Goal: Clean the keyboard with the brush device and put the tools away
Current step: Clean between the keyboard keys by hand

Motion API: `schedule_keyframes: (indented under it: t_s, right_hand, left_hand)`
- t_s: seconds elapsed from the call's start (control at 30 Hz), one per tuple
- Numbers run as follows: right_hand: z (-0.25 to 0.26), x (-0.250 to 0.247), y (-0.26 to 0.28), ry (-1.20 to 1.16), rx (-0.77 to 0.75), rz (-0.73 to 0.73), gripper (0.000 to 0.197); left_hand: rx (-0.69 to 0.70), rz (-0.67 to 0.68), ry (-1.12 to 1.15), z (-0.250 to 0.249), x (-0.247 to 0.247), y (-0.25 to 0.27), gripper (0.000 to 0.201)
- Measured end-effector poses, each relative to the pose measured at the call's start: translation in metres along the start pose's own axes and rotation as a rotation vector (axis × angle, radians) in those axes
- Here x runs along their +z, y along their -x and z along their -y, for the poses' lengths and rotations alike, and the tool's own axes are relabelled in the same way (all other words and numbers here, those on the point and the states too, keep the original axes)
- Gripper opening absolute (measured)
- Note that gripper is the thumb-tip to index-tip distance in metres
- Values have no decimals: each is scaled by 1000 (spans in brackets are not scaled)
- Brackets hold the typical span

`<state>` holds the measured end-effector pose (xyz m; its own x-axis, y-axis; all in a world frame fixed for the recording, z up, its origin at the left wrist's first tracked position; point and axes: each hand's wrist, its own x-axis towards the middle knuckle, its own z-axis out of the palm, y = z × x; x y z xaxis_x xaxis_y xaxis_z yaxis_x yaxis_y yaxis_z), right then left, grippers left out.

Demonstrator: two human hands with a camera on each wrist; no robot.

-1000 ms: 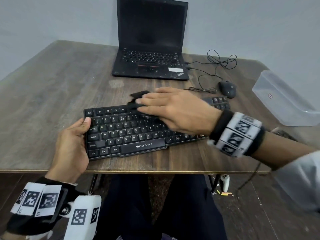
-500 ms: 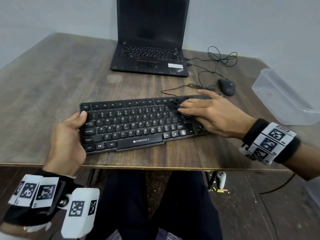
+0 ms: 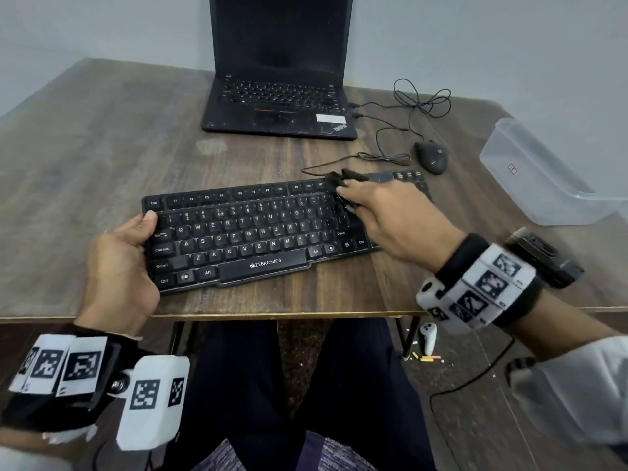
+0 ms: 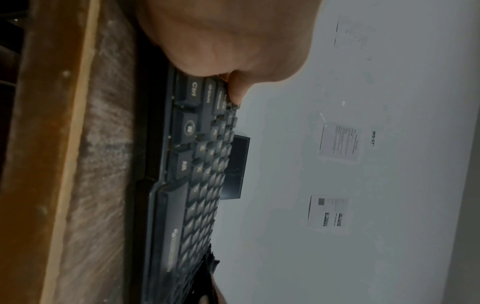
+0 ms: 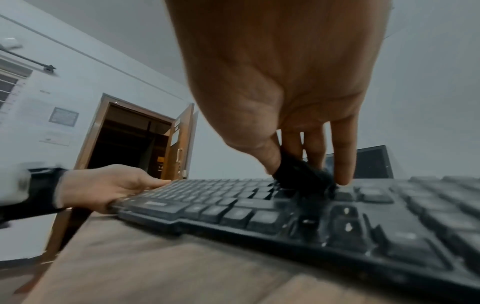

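While the left hand (image 3: 117, 263) sits at the lower left of the head view, its thumb lies on top of the keyboard (image 3: 258, 232) by the Tab key and its fingers curl under the left end, so it grips that end. In the left wrist view the same thumb tip presses the keys just above Ctrl and Shift. The keyboard lies near the front edge of the wooden table (image 3: 85, 158), across the middle of the frame, its space bar toward the person.

Right of center, the right hand (image 3: 390, 219) reaches over the right part of the keyboard. It pinches a small black brush (image 5: 302, 174) between thumb and fingers, and the bristles touch the keys near the upper right of the main block. In the right wrist view the brush is at center, the thumb on its left side and 3 fingers (image 5: 342, 152) pointing down behind it, 1 fingertip touching the keys.

At the upper center of the head view an open black laptop (image 3: 278, 96) stands at the back of the table. To its right lie looped black cables (image 3: 421, 100) and a black mouse (image 3: 431, 157), apart from the keyboard. At the far right edge a clear plastic box (image 3: 533, 178) rests on the table.
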<state>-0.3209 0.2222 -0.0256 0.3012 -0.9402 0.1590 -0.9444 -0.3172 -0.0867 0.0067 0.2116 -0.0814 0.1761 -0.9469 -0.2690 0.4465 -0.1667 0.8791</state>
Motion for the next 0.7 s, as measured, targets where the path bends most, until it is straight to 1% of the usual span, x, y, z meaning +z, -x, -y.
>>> schedule_keyframes:
  t_s: [0.23, 0.3, 0.37, 0.47, 0.53, 0.6, 0.7]
  right_hand:
    - [38, 30, 70, -31, 163, -109, 43]
    - [52, 38, 84, -25, 218, -160, 45]
    - [62, 36, 94, -21, 237, -175, 46]
    - [63, 18, 99, -97, 301, -160, 39]
    - [57, 13, 97, -140, 327, -210, 39]
    - [59, 21, 93, -126, 344, -248, 40]
    - [87, 52, 89, -129, 369, -215, 37]
  left_hand:
    - [-3, -22, -7, 2, 0, -3, 15]
    - [-6, -14, -20, 1, 1, -1, 15]
    - [-9, 5, -39, 1, 0, 1, 17]
    - [-4, 25, -58, 2, -1, 1, 18]
    - [-5, 29, -56, 2, -3, 1, 16]
    - [-5, 38, -53, 3, -3, 1, 16]
    - [-7, 39, -36, 2, -2, 1, 17]
